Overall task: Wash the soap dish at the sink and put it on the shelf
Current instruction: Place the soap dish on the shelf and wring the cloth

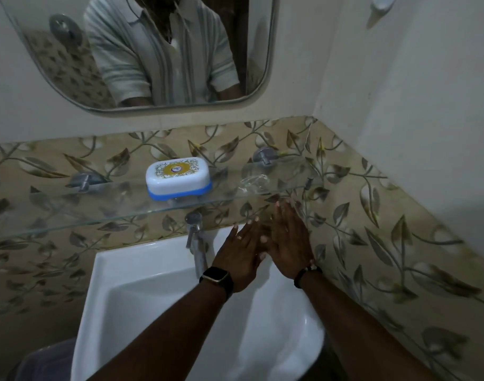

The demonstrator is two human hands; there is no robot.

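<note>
The soap dish [178,177] — glossy white plastic with a blue base and rounded corners — stands on the clear glass shelf [70,213], up and left of both hands. Over the white ceramic sink [131,292], the left hand [239,259] and right hand [290,248] meet with flat, spread fingers — each grip holds nothing.

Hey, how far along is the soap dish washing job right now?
The soap dish sits closed on the glass shelf; whether it was washed cannot be told. In hand: nothing; the left hand and right hand are flat, fingers overlapping, above the sink beside the tap. If unwashed, the whole job remains.
</note>
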